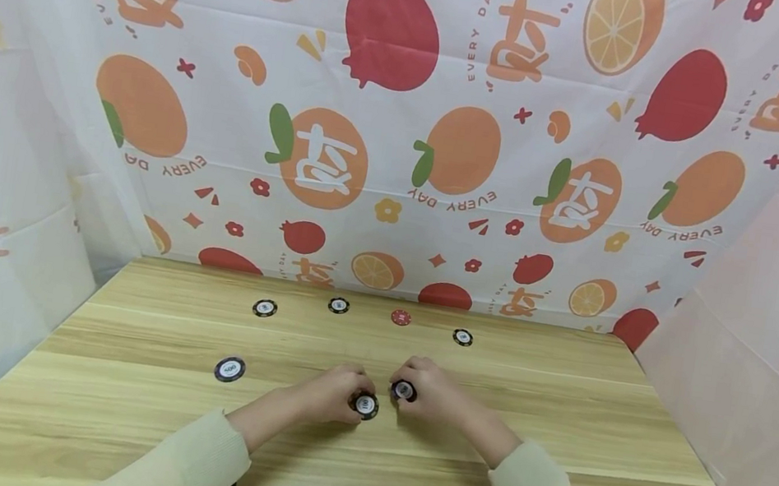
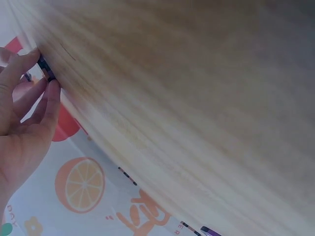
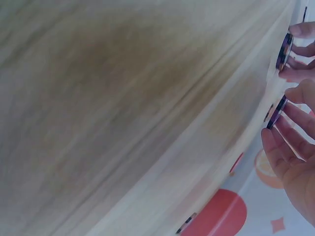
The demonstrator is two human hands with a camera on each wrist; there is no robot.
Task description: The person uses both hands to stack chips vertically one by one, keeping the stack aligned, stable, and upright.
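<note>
Near the middle of the wooden table, my left hand [image 1: 336, 395] grips a black poker chip [image 1: 364, 405] marked 100 between thumb and fingers. Its dark edge shows by the fingertips [image 2: 52, 84] in the left wrist view and looks thick, like stacked chips. Just to the right, my right hand [image 1: 434, 390] pinches a dark purplish poker chip [image 1: 404, 390] by its rim. The right wrist view has this chip [image 3: 277, 112] edge-on, tilted and thin, with the other black chip [image 3: 284, 51] above it in the left hand. A small gap separates the two hands.
A purple chip [image 1: 230, 369] marked 500 lies left of my hands. Along the back of the table [image 1: 139, 374] are black chips [image 1: 265, 308], [image 1: 339, 306], [image 1: 463, 337] and a red chip [image 1: 401, 318]. A fruit-printed curtain [image 1: 402, 153] hangs behind the far edge.
</note>
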